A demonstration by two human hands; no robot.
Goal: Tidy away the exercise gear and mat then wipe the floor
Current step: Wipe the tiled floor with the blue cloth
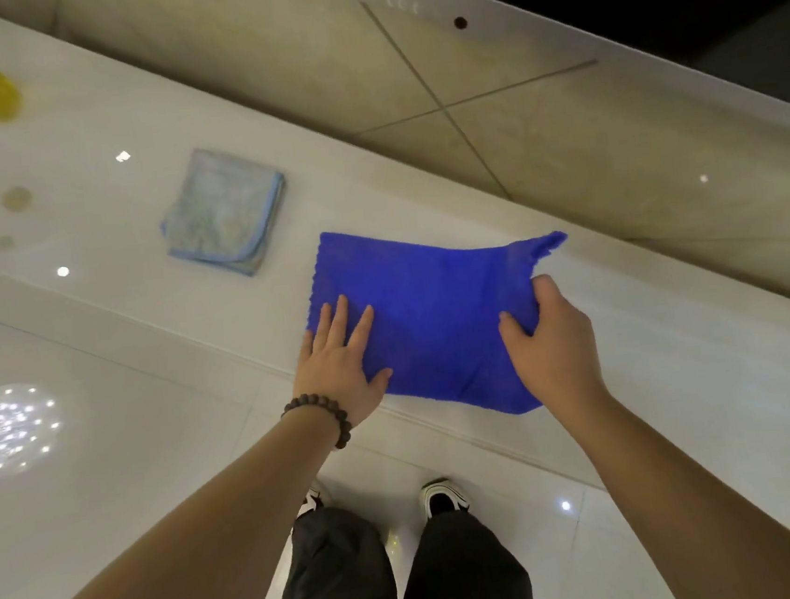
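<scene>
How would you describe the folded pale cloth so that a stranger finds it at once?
Start at the long white ledge along the tiled wall. Two cloths lie on it; the folded pale cloth lies untouched, left of the blue cloth under both hands. It alone is faded, light-blue-edged and neatly folded.

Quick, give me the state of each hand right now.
Left hand: open, fingers spread, lying flat on the blue cloth.
Right hand: closed, pinching the blue cloth's right edge.

Bare ledge (74, 138) lies open around the blue cloth (425, 325); only a folded pale cloth (225, 212) sits near its left.
</scene>
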